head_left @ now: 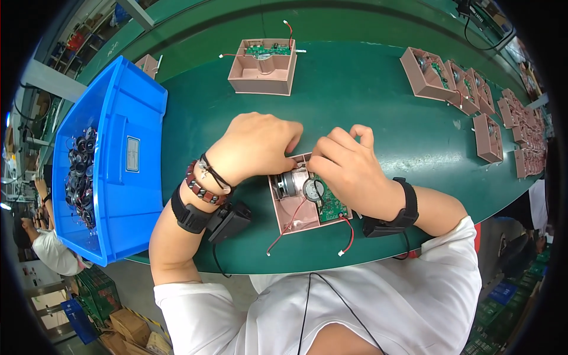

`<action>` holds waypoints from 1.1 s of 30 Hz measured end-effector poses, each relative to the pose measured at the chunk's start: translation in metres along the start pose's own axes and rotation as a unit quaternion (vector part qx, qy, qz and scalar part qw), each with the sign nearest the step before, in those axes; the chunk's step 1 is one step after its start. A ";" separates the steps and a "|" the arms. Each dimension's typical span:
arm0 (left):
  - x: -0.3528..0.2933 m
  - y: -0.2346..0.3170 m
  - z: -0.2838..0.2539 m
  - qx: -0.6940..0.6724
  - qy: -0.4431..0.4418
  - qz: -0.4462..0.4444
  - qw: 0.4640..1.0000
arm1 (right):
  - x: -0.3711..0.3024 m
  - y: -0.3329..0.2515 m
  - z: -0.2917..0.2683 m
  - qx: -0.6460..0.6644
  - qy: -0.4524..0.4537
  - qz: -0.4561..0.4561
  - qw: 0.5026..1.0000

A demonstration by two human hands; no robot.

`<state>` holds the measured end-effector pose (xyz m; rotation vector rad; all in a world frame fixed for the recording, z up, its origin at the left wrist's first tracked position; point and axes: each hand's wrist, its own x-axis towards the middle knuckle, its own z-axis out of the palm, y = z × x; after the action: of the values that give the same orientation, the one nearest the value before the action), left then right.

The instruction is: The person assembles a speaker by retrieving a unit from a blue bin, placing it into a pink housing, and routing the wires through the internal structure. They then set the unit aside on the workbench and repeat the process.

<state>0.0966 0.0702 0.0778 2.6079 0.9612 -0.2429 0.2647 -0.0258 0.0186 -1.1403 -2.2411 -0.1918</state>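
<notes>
Pink housing (pixel 288 208), open-topped and divided inside, lies near the wearer's edge of the table, directly beneath both hands; it serves as the landmark for all places below. Green table (pixel 367 100): the supporting surface, spreading beyond the housing and to both sides. Blue bin (pixel 139 195): left of the housing, well apart, containing a heap of black round parts (pixel 81 171). Row of similar housings (pixel 423 86): beyond the landmark and to its right, with more crowded together farther right. Single similar housing (pixel 260 86): beyond the landmark, slightly left, with a board and wires inside. Left hand (pixel 254 142): at the housing's far left portion, fingers bent down toward the far rim. Right hand (pixel 346 165): over its far right portion, fingers curled inward. The fingertips of both hands are largely hidden, so whether either clamps anything cannot be told. Green circuit board (pixel 332 210): in the housing's right portion. Silver cylindrical part (pixel 289 183): in its left portion. Grey disc (pixel 312 189): near its middle. Red-and-black wire (pixel 352 235): emerging over its near right corner.
</notes>
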 end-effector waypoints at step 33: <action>-0.032 -0.038 0.083 -0.407 0.388 0.030 0.826 | 0.005 0.098 -0.007 -0.164 -0.057 -0.045 0.984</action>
<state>0.0439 0.0464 -0.0005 1.8610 0.9040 1.0915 0.3414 0.0360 0.0132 -1.2443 -2.4255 -0.5638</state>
